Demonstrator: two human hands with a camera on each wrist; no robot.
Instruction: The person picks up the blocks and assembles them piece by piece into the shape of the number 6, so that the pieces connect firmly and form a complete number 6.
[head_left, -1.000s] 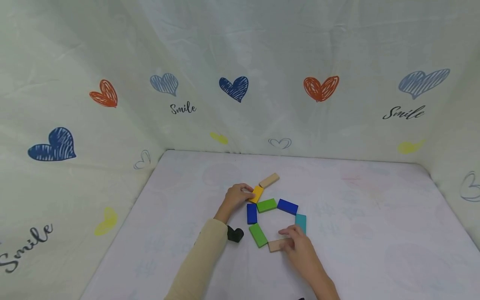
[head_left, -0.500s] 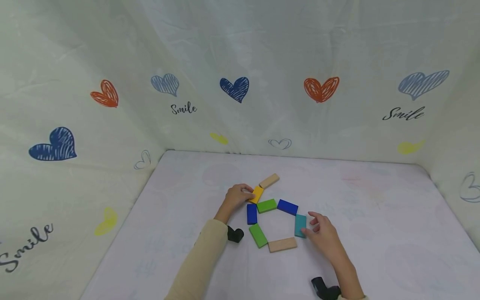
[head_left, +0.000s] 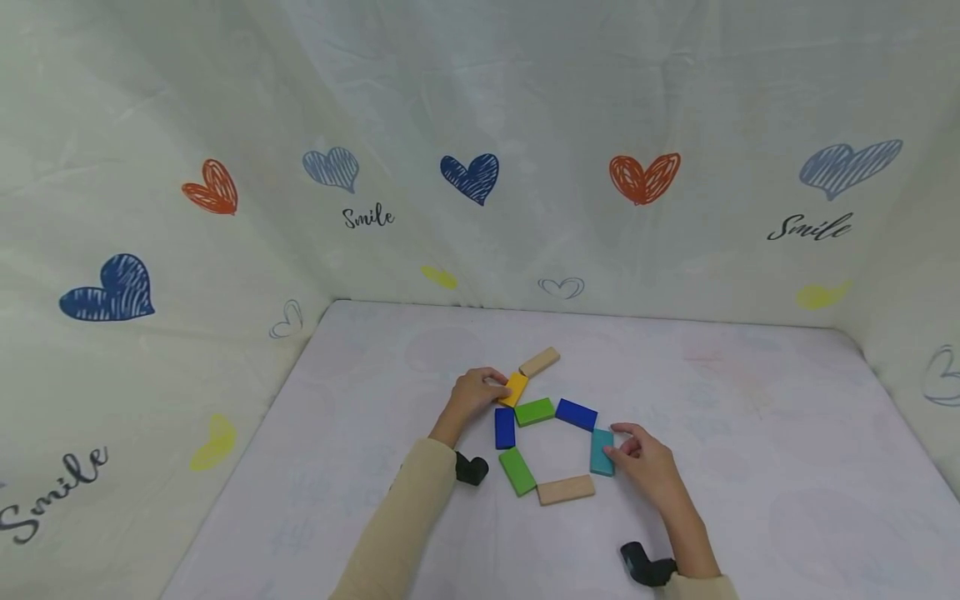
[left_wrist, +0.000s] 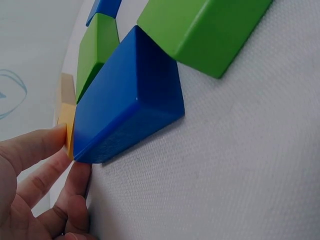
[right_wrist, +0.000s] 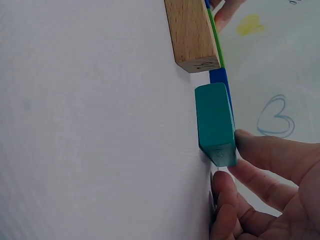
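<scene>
In the head view my left hand (head_left: 474, 394) is at the yellow block (head_left: 514, 388), pinching its left edge between thumb and index finger. The left wrist view shows the thumb against that block, beside a blue block (left_wrist: 117, 95). On the other side, my right hand (head_left: 649, 463) touches the teal block (head_left: 602, 452) along its right side with thumb and fingertips. Its remaining fingers hang loosely bent beside the block in the right wrist view. Blue, green, plain wood and teal blocks lie in a rough ring, with a gap between the wooden block (head_left: 566, 490) and the teal one.
Another plain wooden block (head_left: 540, 362) meets the yellow block's far end. Both forearms reach in from the front, a dark wrist-camera mount (head_left: 471, 469) showing by the left sleeve and another (head_left: 647, 564) by the right wrist. Fabric walls with hearts border the white table (head_left: 750, 467).
My right hand has left the near wooden block and moved right, then up against the teal block's right side. The left hand stays at the yellow block.
</scene>
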